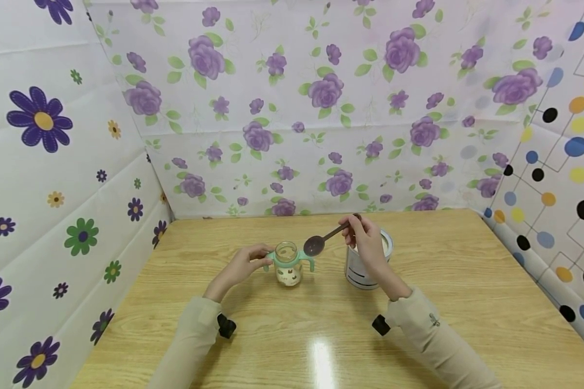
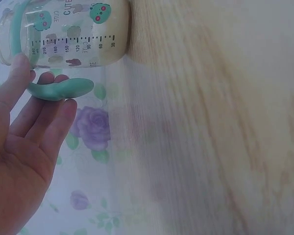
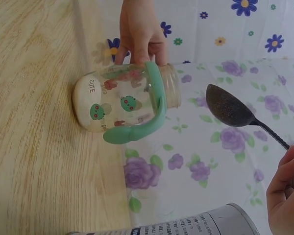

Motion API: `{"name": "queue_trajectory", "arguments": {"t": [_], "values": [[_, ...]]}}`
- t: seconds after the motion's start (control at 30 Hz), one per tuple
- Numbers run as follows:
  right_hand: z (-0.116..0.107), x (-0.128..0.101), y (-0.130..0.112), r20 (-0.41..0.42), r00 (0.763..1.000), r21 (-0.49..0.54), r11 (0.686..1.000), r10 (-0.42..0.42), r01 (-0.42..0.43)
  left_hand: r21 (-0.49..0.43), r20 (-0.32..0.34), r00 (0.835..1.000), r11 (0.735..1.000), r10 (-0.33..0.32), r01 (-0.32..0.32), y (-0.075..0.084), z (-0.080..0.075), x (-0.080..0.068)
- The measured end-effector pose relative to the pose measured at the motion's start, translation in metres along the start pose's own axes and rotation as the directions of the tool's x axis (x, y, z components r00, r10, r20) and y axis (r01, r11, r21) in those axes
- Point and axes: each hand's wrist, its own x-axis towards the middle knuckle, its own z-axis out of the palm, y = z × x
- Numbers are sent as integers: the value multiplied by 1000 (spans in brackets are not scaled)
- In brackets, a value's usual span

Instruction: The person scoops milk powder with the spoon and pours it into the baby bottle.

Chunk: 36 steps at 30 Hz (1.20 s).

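Holding a dark-brown long-handled spoon point(image 1: 314, 246) (seemingly empty), the right hand point(image 1: 368, 243) hovers; the left hand point(image 1: 245, 266) pinches the clear green-handled bottle point(image 1: 289, 274), uncapped and only partly filled, toward the far edge of the tabletop point(image 1: 272, 335)

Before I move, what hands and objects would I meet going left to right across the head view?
Left hand, clear cylindrical bottle with green handles, dark brown spoon with rounded bowl, white cylindrical can with metal rim; right hand omitted, overlapping the can.
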Motion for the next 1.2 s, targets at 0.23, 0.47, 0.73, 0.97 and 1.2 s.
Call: {"name": "queue_trajectory", "arguments": {"t": [0.23,0.47,0.73,0.97,1.2], "values": [[-3,1,0,-7,999,3,999,37,-37,-5,4,1000,1000,1,-1,0,1,0],[-7,1,-4,-30,997,14,998,67,-67,-3,8,1000,1000,-4,4,0,1,0],[-10,4,-8,-57,994,28,996,90,-89,-6,-11,1000,1000,-12,12,-32,6,10],[-13,6,-6,-80,993,32,995,92,-89,-10,-29,1000,1000,10,-10,-37,6,11],[-14,5,-8,-91,994,39,997,68,-64,2,-30,999,1000,15,-15,-36,5,12]]}}
